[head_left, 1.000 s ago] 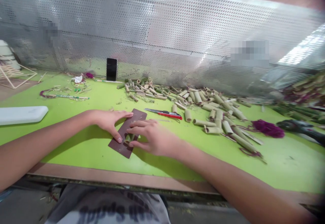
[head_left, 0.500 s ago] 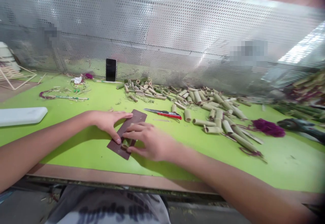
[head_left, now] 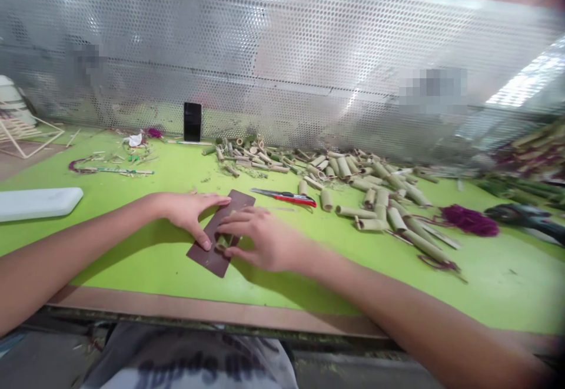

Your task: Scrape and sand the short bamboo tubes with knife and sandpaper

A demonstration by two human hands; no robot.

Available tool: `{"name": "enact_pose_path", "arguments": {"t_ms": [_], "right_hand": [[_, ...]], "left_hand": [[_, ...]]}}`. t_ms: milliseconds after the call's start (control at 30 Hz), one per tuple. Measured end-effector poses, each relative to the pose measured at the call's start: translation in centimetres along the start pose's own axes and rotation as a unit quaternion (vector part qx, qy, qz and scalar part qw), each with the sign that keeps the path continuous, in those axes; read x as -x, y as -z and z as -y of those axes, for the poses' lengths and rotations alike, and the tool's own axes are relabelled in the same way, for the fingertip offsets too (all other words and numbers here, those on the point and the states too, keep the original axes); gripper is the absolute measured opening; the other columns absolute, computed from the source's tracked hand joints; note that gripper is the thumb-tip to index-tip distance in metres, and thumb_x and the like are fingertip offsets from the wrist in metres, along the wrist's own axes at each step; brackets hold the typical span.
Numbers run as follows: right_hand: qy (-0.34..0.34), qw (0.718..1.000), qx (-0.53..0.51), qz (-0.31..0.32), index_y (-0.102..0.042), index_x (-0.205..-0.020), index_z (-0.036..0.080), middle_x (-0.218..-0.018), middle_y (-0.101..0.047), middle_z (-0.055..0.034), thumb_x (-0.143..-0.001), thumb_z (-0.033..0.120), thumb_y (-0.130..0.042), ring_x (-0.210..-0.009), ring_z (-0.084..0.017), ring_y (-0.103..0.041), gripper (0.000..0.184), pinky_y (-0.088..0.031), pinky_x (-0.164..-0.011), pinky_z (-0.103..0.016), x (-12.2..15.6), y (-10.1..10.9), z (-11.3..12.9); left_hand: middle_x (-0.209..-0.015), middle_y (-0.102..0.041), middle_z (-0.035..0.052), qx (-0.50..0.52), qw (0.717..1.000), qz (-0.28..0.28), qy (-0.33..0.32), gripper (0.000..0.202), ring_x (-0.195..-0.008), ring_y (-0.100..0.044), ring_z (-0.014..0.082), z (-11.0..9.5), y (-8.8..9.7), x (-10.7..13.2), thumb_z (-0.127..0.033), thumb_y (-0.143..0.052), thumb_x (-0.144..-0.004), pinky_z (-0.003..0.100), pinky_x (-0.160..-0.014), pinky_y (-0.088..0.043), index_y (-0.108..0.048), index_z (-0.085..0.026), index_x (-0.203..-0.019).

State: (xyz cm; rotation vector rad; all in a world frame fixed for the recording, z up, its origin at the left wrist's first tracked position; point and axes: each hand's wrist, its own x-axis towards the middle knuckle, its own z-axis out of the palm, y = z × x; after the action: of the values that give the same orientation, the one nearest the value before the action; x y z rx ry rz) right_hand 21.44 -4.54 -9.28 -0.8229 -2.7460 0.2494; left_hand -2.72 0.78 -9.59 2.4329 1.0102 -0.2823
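Observation:
A brown strip of sandpaper [head_left: 207, 259] lies slantwise on the green tabletop. My left hand [head_left: 188, 215] presses on its left edge, thumb and fingers spread apart, holding nothing. Between the thumb and fingers of my right hand [head_left: 265, 239] is a short piece of bamboo tube [head_left: 223, 242], one cut end against the sandpaper. My right fingers hide part of the tube, and the hand is slightly blurred. Just beyond the sandpaper rests a red and black utility knife [head_left: 286, 197] with its blade out, pointing left.
Cut bamboo pieces [head_left: 344, 168] spread across the back and right. A purple yarn bundle [head_left: 470, 220] and a dark tool [head_left: 525, 215] lie at the right. A phone [head_left: 193, 122] leans on the perforated metal screen [head_left: 304, 53]. At the left is a white block [head_left: 42, 203].
My right hand has shifted slightly up and to the right along the sandpaper with the bamboo tube. My left hand stays in place on the sandpaper.

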Motion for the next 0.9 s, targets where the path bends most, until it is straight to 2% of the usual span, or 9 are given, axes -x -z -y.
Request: {"name": "enact_pose_path", "arguments": {"t_ms": [67,167,300,433,567,600,733,833,900], "right_hand": [[0.007,1.000,0.000,0.011,-0.072,-0.119,0.026,-0.127,-0.070,-0.0038,-0.090,0.040,-0.068,-0.118,-0.027,-0.063,0.033,-0.046,-0.103,-0.042,-0.07,0.05,-0.19],[-0.049,0.998,0.025,-0.014,-0.072,-0.117,0.024,-0.125,-0.071,-0.0055,-0.091,0.039,-0.067,-0.110,-0.028,-0.066,0.031,-0.048,-0.098,-0.044,-0.21,0.00,-0.13],[-0.009,1.000,-0.001,0.004,-0.068,-0.120,0.024,-0.116,-0.073,-0.0068,-0.087,0.039,-0.071,-0.109,-0.027,-0.066,0.037,-0.048,-0.096,-0.041,-0.23,-0.18,0.39],[-0.102,0.994,0.023,-0.027,-0.069,-0.115,0.021,-0.105,-0.075,-0.0080,-0.089,0.041,-0.068,-0.094,-0.026,-0.068,0.033,-0.051,-0.084,-0.041,-0.20,-0.27,0.07],[-0.003,1.000,-0.013,-0.007,-0.069,-0.114,0.024,-0.110,-0.074,-0.0064,-0.086,0.039,-0.072,-0.105,-0.025,-0.066,0.031,-0.048,-0.094,-0.039,-0.19,-0.50,-0.01],[0.003,1.000,-0.014,0.003,-0.070,-0.114,0.025,-0.111,-0.074,-0.0059,-0.086,0.039,-0.072,-0.106,-0.025,-0.066,0.032,-0.047,-0.094,-0.039,-0.22,-0.51,-0.01],[-0.090,0.995,0.026,-0.029,-0.070,-0.113,0.021,-0.106,-0.074,-0.0080,-0.090,0.041,-0.067,-0.096,-0.026,-0.068,0.030,-0.049,-0.086,-0.039,-0.36,-0.32,-0.02],[-0.011,1.000,-0.008,-0.001,-0.071,-0.112,0.024,-0.114,-0.073,-0.0063,-0.088,0.039,-0.069,-0.107,-0.026,-0.065,0.028,-0.047,-0.095,-0.039,-0.33,-0.28,0.05],[-0.019,1.000,-0.011,0.003,-0.071,-0.113,0.024,-0.114,-0.073,-0.0054,-0.087,0.039,-0.070,-0.104,-0.025,-0.067,0.030,-0.048,-0.093,-0.039,-0.34,-0.28,0.04]], "left_hand": [[-0.169,-0.004,0.0059,0.000,1.000,0.001,0.000,0.127,-0.153,-0.015,0.0344,-0.11,0.06,0.08,-0.068,-0.076,-0.064,0.046,-0.123,-0.019,-0.004,-0.028,-0.162],[-0.169,-0.006,0.0072,0.000,1.000,-0.002,0.010,0.128,-0.152,-0.019,0.0347,-0.25,0.15,0.20,-0.067,-0.076,-0.065,0.046,-0.122,-0.022,-0.003,-0.028,-0.162],[-0.169,-0.005,0.0081,-0.003,1.000,0.000,0.005,0.127,-0.152,-0.017,0.0359,-0.17,0.12,0.24,-0.067,-0.076,-0.065,0.047,-0.122,-0.021,-0.004,-0.028,-0.162],[-0.169,-0.009,0.0093,0.002,1.000,-0.014,-0.009,0.127,-0.151,-0.021,0.0362,-0.09,0.07,0.21,-0.070,-0.075,-0.065,0.046,-0.121,-0.024,-0.004,-0.028,-0.162],[-0.169,-0.005,0.0091,0.006,1.000,-0.001,0.001,0.131,-0.153,-0.014,0.0365,-0.20,0.12,0.20,-0.072,-0.077,-0.062,0.046,-0.123,-0.018,-0.006,-0.026,-0.162],[-0.169,-0.005,0.0088,0.006,1.000,0.000,0.000,0.130,-0.153,-0.014,0.0361,-0.23,0.14,0.21,-0.071,-0.077,-0.062,0.046,-0.123,-0.018,-0.006,-0.026,-0.162],[-0.169,-0.008,0.0088,0.008,1.000,-0.005,0.009,0.129,-0.152,-0.017,0.0354,-0.37,0.17,0.30,-0.070,-0.077,-0.063,0.045,-0.123,-0.021,-0.006,-0.026,-0.162],[-0.169,-0.005,0.0086,0.006,1.000,0.004,0.010,0.130,-0.152,-0.015,0.0365,-0.47,0.15,0.36,-0.069,-0.077,-0.062,0.047,-0.123,-0.020,-0.006,-0.026,-0.162],[-0.169,-0.006,0.0089,0.007,1.000,-0.001,0.008,0.129,-0.152,-0.016,0.0369,-0.48,0.13,0.37,-0.069,-0.077,-0.063,0.047,-0.122,-0.021,-0.006,-0.026,-0.162]]}}
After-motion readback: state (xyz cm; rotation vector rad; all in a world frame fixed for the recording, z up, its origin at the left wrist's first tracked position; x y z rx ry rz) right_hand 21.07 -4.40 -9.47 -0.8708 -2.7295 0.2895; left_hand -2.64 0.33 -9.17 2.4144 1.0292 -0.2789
